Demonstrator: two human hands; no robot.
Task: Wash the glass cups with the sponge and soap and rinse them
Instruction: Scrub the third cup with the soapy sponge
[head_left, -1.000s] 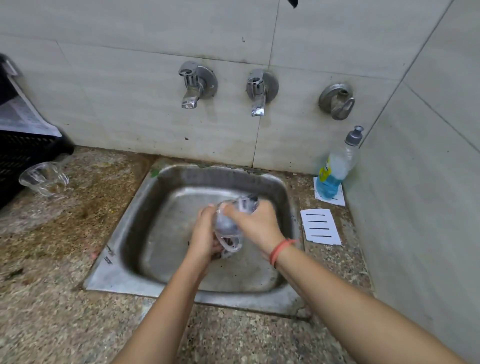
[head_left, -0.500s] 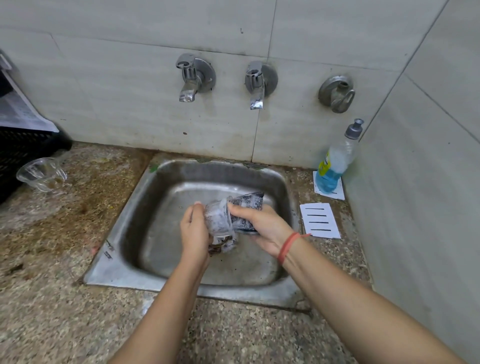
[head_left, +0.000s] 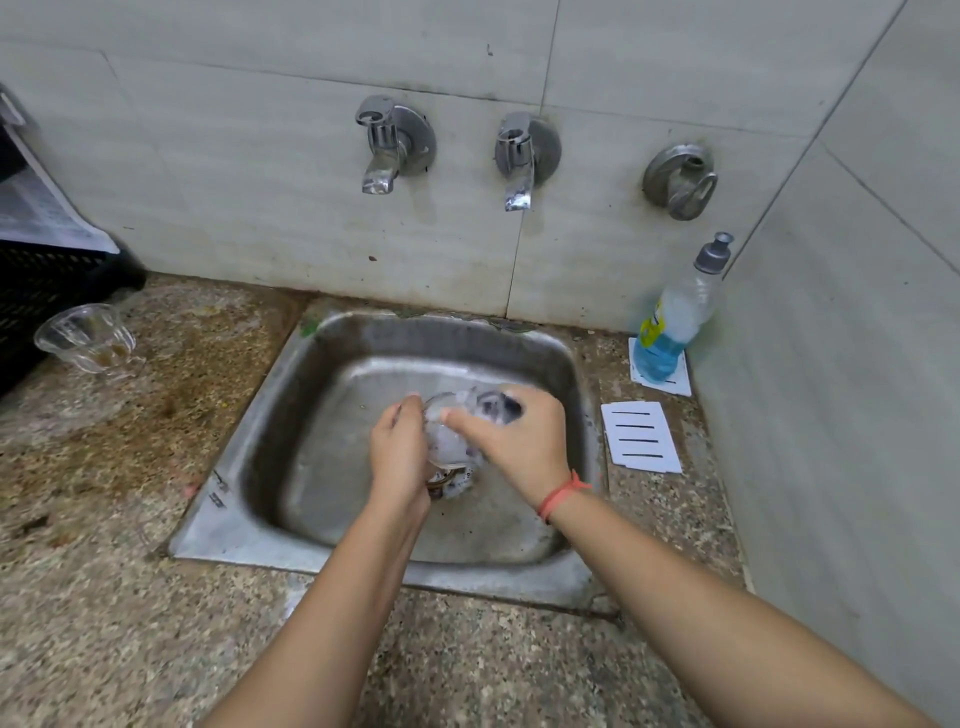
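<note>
Over the sink (head_left: 244, 540), my left hand (head_left: 397, 457) curls round the glass cup (head_left: 448, 444); my right hand (head_left: 519, 452) clamps the sponge (head_left: 500, 407) against it. Soapy glass is likely slippery and fragile, so I'd hold its body.

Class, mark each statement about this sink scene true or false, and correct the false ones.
1. The left hand holds a clear glass cup over the square steel sink. True.
2. Water streams from the chrome wall taps. False: the taps show no stream.
3. The clear bottle of blue soap stands left of the sink. False: the bottle stands right of it, by the wall.
4. A second clear glass cup rests on the speckled stone counter, left of the sink. True.
5. The right hand holds a dark sponge against the held cup. True.
</note>
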